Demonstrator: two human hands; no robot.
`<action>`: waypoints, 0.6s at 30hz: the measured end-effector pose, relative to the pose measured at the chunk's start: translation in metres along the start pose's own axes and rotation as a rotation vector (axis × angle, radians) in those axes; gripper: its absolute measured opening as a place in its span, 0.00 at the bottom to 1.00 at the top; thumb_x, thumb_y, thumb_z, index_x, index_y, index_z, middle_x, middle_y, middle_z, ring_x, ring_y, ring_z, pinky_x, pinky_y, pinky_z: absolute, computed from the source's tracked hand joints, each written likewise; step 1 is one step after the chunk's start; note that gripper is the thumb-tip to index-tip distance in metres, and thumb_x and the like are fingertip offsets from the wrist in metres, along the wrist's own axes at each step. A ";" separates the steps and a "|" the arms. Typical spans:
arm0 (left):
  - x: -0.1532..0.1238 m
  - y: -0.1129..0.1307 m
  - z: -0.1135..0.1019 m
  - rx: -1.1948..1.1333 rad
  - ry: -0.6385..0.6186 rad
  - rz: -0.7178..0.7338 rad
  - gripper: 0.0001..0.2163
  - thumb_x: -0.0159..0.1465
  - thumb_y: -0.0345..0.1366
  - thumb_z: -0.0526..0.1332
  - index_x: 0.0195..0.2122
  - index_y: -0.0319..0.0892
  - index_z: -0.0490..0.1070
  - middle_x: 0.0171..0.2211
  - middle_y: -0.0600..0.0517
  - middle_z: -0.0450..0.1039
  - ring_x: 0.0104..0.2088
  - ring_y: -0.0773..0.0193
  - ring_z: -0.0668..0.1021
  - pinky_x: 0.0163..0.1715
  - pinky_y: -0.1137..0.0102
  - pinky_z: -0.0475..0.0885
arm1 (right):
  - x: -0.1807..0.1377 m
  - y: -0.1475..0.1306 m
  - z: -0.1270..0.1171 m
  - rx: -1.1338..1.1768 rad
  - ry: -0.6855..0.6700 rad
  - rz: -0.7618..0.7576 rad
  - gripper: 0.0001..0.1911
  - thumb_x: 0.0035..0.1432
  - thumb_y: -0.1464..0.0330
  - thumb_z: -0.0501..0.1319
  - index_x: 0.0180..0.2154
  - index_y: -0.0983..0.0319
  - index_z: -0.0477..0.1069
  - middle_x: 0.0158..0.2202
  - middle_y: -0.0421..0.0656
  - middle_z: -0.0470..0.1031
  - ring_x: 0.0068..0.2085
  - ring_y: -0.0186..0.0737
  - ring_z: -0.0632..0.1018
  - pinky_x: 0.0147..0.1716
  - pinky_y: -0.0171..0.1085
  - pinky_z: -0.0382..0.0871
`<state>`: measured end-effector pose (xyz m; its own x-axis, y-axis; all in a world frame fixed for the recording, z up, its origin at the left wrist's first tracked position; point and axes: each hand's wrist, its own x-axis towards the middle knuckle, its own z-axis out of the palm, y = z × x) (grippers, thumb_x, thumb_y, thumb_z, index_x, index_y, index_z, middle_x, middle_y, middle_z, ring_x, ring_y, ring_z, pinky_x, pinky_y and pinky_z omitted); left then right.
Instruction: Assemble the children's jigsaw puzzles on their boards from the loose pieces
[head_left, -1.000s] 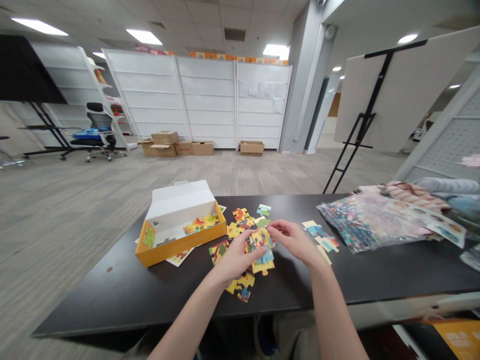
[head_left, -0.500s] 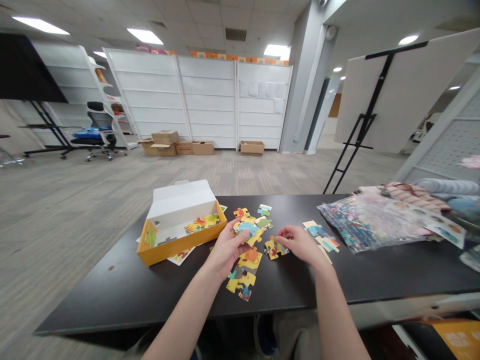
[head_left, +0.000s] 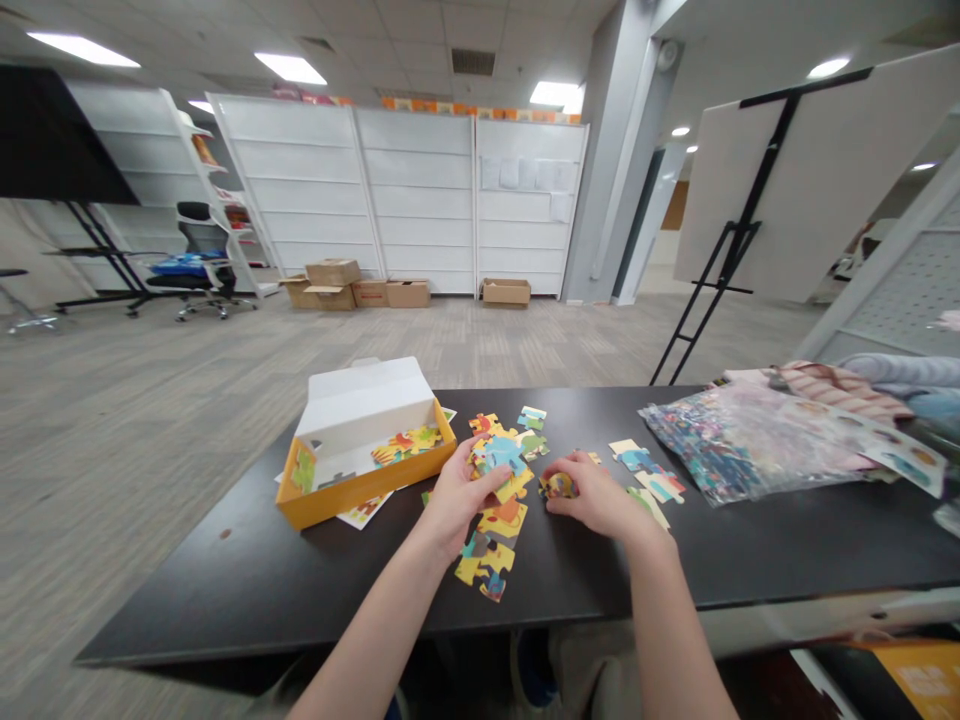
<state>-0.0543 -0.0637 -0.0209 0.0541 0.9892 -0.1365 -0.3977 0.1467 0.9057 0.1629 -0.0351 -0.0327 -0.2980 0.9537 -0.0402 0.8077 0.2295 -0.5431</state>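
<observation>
My left hand (head_left: 463,497) is closed on several joined or stacked puzzle pieces (head_left: 501,456), yellow and light blue, with the thumb on top. My right hand (head_left: 592,492) has its fingers curled round a dark-and-yellow puzzle piece (head_left: 558,487) at the table top; the fingers hide part of it. Below the left hand lies a strip of yellow puzzle pieces (head_left: 495,545). Loose green-and-blue pieces (head_left: 533,418) lie beyond the hands. To the right of my right hand are blue, red and cream puzzle pieces (head_left: 649,470).
An open yellow box (head_left: 367,492) with a white lid and puzzle pieces inside stands at left, over some printed cards (head_left: 366,512). A clear plastic bag of colourful bits (head_left: 720,440) and folded cloth (head_left: 844,390) lie at right on the black table (head_left: 360,590).
My right hand has closed over the puzzle piece it was touching, its fingers now wrapped round it. The left hand keeps its pieces almost in place. The view has shifted slightly.
</observation>
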 end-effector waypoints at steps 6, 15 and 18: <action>0.001 -0.010 -0.003 0.254 -0.104 0.080 0.32 0.49 0.36 0.77 0.54 0.41 0.69 0.41 0.47 0.79 0.39 0.57 0.81 0.41 0.66 0.76 | 0.011 0.016 0.002 -0.108 0.186 0.054 0.14 0.59 0.70 0.62 0.47 0.62 0.77 0.51 0.52 0.72 0.54 0.51 0.74 0.56 0.45 0.64; 0.005 -0.022 -0.008 0.498 -0.204 0.181 0.30 0.51 0.39 0.75 0.55 0.41 0.69 0.47 0.44 0.76 0.43 0.54 0.80 0.45 0.61 0.74 | 0.011 -0.004 0.000 0.612 0.159 -0.107 0.21 0.60 0.55 0.63 0.49 0.61 0.72 0.40 0.45 0.78 0.38 0.41 0.79 0.40 0.39 0.72; 0.005 -0.022 -0.008 0.508 -0.199 0.161 0.32 0.51 0.40 0.75 0.56 0.41 0.67 0.49 0.43 0.76 0.44 0.53 0.80 0.45 0.60 0.75 | 0.012 -0.007 0.003 0.677 0.115 -0.128 0.22 0.54 0.58 0.68 0.47 0.61 0.71 0.32 0.41 0.78 0.32 0.38 0.77 0.34 0.37 0.70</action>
<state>-0.0529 -0.0619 -0.0445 0.2205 0.9739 0.0531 0.0729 -0.0707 0.9948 0.1523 -0.0254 -0.0321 -0.2832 0.9505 0.1278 0.2638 0.2053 -0.9425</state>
